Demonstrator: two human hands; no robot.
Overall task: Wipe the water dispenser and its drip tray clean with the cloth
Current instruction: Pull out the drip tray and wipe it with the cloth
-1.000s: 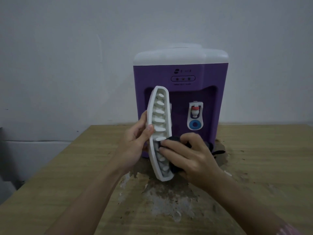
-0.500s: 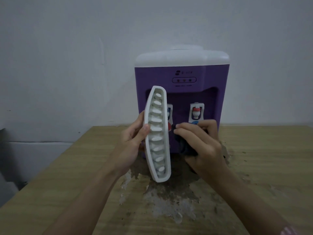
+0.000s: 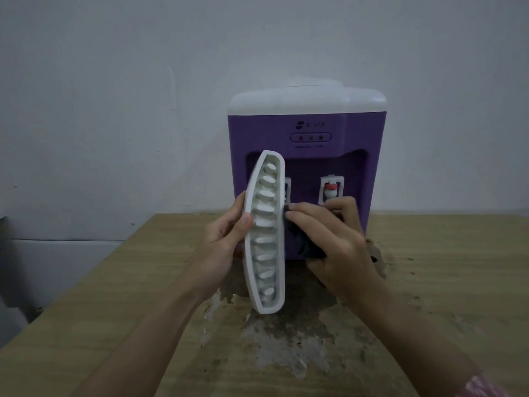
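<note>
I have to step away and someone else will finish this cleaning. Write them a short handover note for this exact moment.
Left hand grips the white drip tray, held upright off the table, slotted face toward you.
Right hand holds the dark cloth bunched against the tray's right edge.
The purple water dispenser stands behind on the wooden table.
Done: tray removed and being wiped; how clean it is cannot be judged.
Left: finish the tray, wipe the dispenser, refit the tray.

upright drip tray [image 3: 266,239] blocking dispenser [image 3: 307,133] front, open table [image 3: 86,310] left and right
</note>
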